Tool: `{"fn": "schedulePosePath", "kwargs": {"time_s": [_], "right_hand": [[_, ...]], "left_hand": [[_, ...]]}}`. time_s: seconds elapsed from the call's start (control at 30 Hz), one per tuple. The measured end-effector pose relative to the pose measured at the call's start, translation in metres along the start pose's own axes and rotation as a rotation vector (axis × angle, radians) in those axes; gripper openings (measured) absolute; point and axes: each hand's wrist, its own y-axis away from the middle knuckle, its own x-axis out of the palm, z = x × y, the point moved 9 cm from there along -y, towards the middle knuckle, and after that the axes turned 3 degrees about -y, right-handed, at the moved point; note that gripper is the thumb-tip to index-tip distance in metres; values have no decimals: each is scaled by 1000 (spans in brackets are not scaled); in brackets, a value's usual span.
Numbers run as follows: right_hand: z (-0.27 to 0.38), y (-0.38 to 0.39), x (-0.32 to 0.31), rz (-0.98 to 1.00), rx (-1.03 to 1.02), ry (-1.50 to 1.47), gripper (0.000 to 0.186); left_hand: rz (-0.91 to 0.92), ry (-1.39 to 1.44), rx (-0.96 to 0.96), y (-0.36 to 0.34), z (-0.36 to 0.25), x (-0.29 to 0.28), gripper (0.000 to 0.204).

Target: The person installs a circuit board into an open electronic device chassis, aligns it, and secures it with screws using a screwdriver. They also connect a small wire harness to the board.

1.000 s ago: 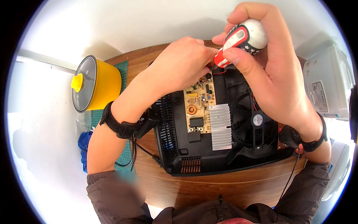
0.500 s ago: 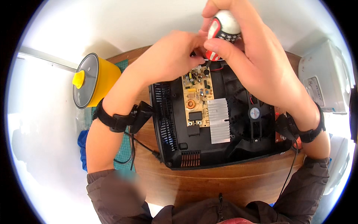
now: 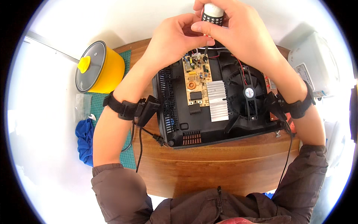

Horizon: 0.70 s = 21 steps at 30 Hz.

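Observation:
A screwdriver (image 3: 213, 16) with a white, black and red handle stands nearly upright at the far edge of an opened black appliance housing (image 3: 173, 112). Wrapped round its handle is my right hand (image 3: 244, 31), thumb pressed to the side. My left hand (image 3: 171, 41) is closed at the handle's lower end, its thumb lying across it; the other fingertips are partly hidden. The dark shaft points down at the top end of a tan circuit board (image 3: 191, 72); I cannot make out what the tip touches. Beside the board lies a ribbed silver heat sink (image 3: 218, 100).
A round fan (image 3: 240, 80) sits in the housing's right half. Left stand a yellow pot (image 3: 110, 71), a green cutting mat (image 3: 99, 108) and a blue cloth (image 3: 85, 136). Small screws (image 3: 278, 133) lie right of the housing; a clear bin (image 3: 317, 63) stands beyond. A plug (image 3: 158, 139) rests near the housing's corner.
The screwdriver has tipped more upright, and my left thumb has come across its lower end. Housing and pot sit higher in the picture, and more of the fan and the screws shows.

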Motion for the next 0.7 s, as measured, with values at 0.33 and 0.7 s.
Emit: {"fn": "schedulePosePath", "kwargs": {"time_s": [0.33, 0.7], "right_hand": [[14, -9, -1, 102, -247, 51, 32], [31, -5, -2, 215, -176, 560, 29]], "left_hand": [[-76, -205, 122, 5, -4, 5, 23], [-94, -175, 155, 31, -15, -11, 34]]}}
